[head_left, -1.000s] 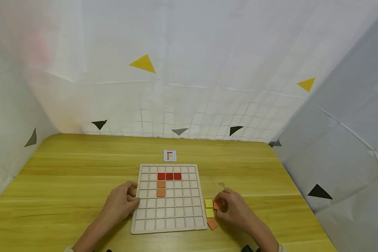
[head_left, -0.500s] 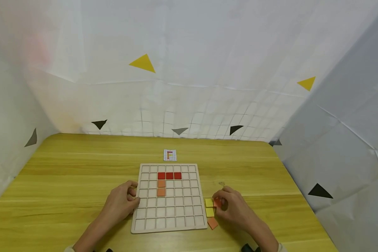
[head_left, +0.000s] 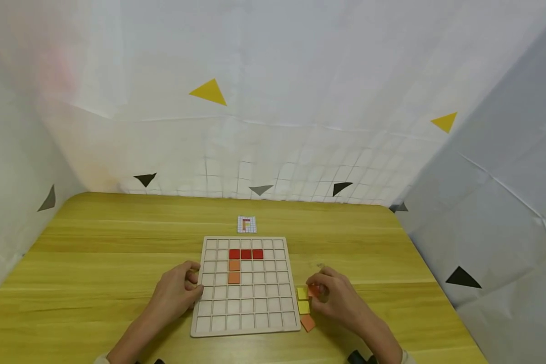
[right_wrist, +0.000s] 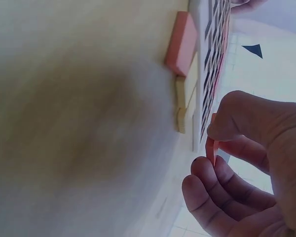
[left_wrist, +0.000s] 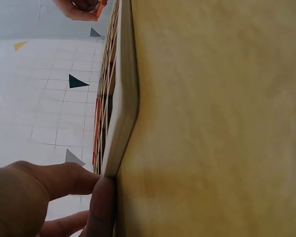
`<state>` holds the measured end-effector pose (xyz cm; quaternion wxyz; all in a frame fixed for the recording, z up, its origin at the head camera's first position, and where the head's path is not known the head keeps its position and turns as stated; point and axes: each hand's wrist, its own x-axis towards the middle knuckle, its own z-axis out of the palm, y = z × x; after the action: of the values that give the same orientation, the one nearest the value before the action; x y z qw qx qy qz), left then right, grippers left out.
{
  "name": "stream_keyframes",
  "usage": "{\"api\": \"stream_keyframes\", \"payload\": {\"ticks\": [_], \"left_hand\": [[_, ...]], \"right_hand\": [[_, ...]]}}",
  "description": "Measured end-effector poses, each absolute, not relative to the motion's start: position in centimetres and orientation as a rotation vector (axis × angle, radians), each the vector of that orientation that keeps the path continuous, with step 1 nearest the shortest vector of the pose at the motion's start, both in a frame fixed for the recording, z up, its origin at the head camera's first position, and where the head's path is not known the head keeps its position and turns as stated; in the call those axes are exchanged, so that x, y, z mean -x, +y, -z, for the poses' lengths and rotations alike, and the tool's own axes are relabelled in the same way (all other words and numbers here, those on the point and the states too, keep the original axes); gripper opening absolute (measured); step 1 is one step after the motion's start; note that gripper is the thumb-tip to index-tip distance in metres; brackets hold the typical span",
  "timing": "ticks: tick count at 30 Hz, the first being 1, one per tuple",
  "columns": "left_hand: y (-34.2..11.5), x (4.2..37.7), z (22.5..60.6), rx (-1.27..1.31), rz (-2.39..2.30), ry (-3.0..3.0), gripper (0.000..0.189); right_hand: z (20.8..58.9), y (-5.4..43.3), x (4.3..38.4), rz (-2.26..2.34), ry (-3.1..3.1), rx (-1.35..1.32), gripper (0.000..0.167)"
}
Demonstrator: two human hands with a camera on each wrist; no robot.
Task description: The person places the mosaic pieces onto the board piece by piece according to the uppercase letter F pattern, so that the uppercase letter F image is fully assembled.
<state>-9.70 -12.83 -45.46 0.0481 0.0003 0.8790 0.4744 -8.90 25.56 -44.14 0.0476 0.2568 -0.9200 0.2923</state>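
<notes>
A wooden grid board (head_left: 259, 306) lies on the table, with three red square tiles (head_left: 246, 254) in a row and two orange tiles (head_left: 234, 271) under the leftmost one. My left hand (head_left: 176, 289) grips the board's left edge, thumb (left_wrist: 69, 178) and fingers right at the rim. To the right of the board, my right hand (head_left: 338, 298) pinches an orange tile (right_wrist: 211, 148) between thumb and fingers, held up off the table in the right wrist view. Close by, two yellow tiles (head_left: 303, 307) and another orange tile (head_left: 308, 322) lie along the board's right edge.
Behind the board lies a small pattern card (head_left: 246, 224) with a coloured figure on a grid. White sheeting (head_left: 273, 151) with triangle markers walls in the back and sides of the wooden table (head_left: 118, 227).
My right hand has shifted slightly away from me and to the left, carrying the pinched orange tile with it. The left hand and the board stay in place.
</notes>
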Motion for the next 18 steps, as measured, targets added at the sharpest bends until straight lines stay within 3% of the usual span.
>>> {"api": "stream_keyframes", "payload": {"ticks": [18], "left_hand": [[-12.8,9.7,45.4,-0.002,-1.425,2.701,0.044]], "right_hand": [[43.3,23.7,9.2,-0.907,-2.775,-0.825,0.031]]}}
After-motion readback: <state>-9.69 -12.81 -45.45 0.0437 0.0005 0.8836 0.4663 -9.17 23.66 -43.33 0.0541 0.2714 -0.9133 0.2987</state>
